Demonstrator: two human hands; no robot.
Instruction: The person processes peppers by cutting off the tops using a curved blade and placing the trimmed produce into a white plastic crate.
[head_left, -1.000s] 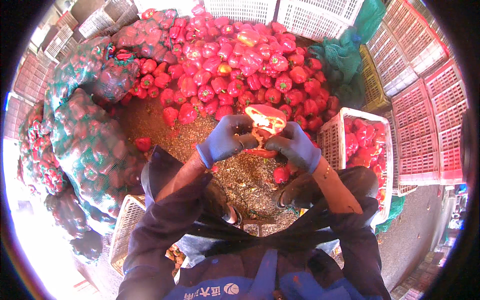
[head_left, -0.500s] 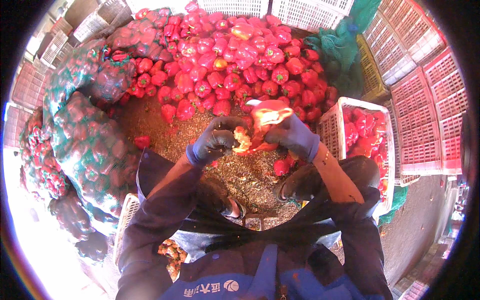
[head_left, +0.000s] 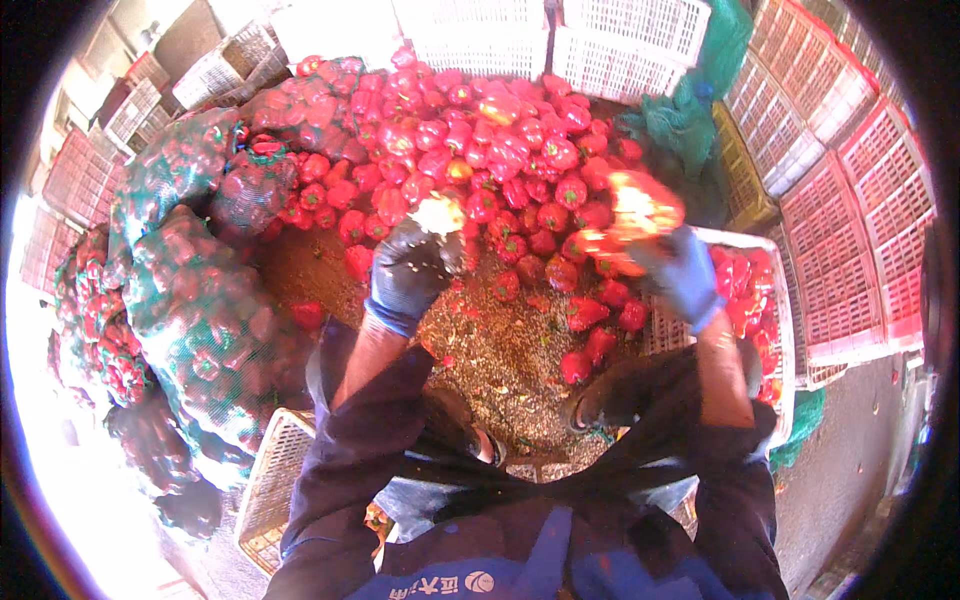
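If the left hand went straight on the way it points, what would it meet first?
Probably the pile of red peppers, beyond the pale pepper core at the fingertips of the left hand; height above the pile is unclear.

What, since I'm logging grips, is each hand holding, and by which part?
Left hand: a pale seed core, by its lower end. Right hand: an opened red pepper, by its lower side; blur hides the exact contact.

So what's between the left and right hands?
In the head view, loose red peppers and littered floor show between the left hand and right hand.
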